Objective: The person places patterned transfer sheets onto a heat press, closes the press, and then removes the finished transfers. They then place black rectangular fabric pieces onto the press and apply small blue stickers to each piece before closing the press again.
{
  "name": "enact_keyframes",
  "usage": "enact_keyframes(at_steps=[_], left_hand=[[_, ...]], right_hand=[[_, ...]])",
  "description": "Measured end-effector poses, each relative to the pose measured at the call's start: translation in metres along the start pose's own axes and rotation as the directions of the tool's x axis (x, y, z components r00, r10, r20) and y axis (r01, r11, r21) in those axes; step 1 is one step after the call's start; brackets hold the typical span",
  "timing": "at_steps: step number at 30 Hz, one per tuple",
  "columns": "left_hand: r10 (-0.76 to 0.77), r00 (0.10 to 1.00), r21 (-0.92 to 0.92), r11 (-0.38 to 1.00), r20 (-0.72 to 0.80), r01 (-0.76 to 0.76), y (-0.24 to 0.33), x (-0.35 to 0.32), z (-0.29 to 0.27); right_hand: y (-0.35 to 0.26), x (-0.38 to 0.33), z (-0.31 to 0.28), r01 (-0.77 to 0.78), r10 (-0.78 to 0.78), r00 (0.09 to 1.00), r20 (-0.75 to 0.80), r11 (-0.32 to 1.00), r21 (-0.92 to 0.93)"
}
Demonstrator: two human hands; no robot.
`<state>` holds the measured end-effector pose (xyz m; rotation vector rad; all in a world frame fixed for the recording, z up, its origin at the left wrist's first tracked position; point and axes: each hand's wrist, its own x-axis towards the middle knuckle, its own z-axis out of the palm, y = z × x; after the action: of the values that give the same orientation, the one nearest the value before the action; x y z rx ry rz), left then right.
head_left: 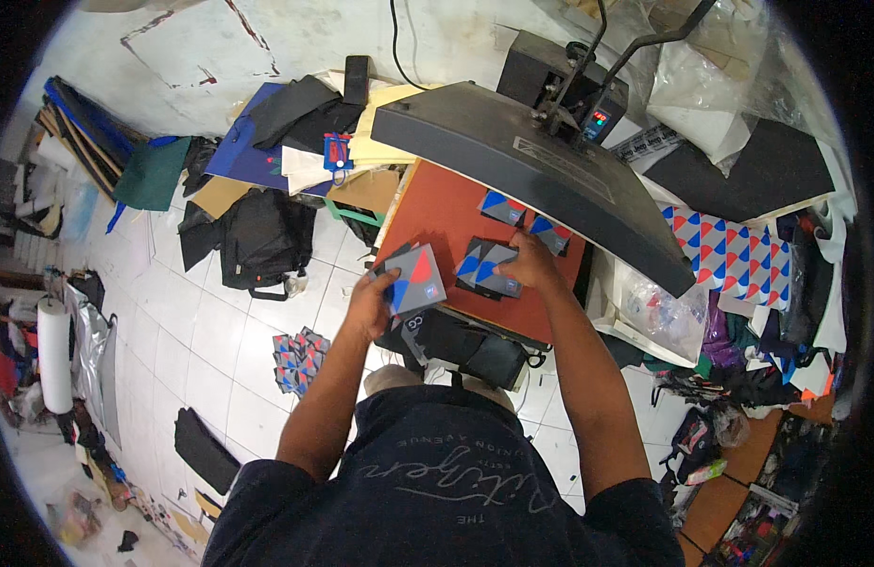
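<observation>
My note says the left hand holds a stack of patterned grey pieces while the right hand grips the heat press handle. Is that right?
Not the right hand: the head view shows it at another pile of patterned grey pieces on the reddish press bed. The rest stands.

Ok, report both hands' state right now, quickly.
Left hand: closed, holding a stack of grey patterned pieces.
Right hand: at another grey stack on the red press bed; whether it grips any cannot be told.
</observation>
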<state>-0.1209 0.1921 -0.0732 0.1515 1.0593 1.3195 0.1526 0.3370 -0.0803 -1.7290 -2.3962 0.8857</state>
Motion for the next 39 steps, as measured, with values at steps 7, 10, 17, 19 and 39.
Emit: enact_keyframes(at_steps=[7, 10, 17, 19, 39], left_hand=[[0.048, 0.984, -0.140, 0.987, -0.173, -0.073, -0.058, -0.003, -0.015], [0.023, 0.963, -0.080, 0.996, -0.270, -0.046, -0.066, -0.009, -0.008], [0.020, 0.999, -0.337, 0.941, -0.035, -0.031, -0.081, -0.018, -0.013], [0.004, 1.000, -0.389, 0.921, 0.021, 0.004, -0.081, -0.019, -0.013], [0.098, 0.972, -0.052, 0.992, -0.214, -0.111, -0.089, -0.020, 0.011]], right_hand=[[-0.010, -0.007, -0.006, -0.023, 0.026, 0.999, -0.019, 0.983, 0.183], [-0.003, -0.014, -0.016, 0.035, -0.035, 0.999, -0.007, 0.972, 0.234], [-0.044, -0.039, -0.055, 0.099, -0.131, 0.988, 0.087, 0.947, 0.305], [-0.071, -0.050, -0.067, 0.115, -0.158, 0.983, 0.093, 0.928, 0.354], [-0.051, -0.026, 0.012, 0.190, -0.190, 0.982, -0.006, 0.981, 0.040]])
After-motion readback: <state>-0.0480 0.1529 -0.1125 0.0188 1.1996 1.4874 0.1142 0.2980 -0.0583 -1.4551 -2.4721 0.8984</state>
